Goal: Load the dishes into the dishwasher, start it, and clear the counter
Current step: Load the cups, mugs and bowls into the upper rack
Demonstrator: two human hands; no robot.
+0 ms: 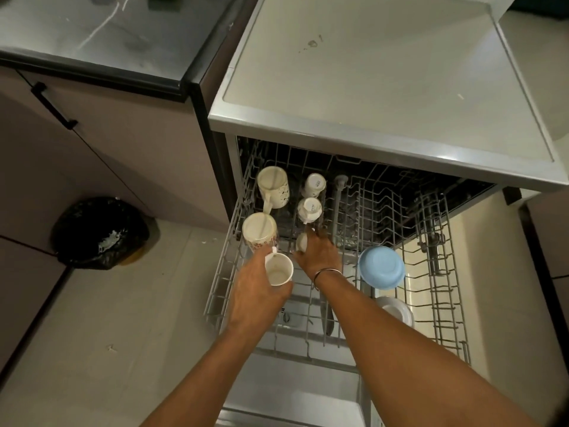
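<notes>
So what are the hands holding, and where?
The left hand grips a white cup round its side, not the handle. The right hand is on a small cup in the rack; its hold is blurred.

Dishwasher (369, 124) stood open, its wire upper rack (443, 272) drawn out. On the rack's left side, a rear mug (272, 186), a front mug (259, 231), a rear small cup (314, 184) and a middle small cup (309, 208) stood inverted. The right hand (318, 254) gripped a third small cup (301, 242). The left hand (255, 291) held an empty white cup (278, 269), mouth up. A pale blue bowl (381, 266) sat inverted to the right.
</notes>
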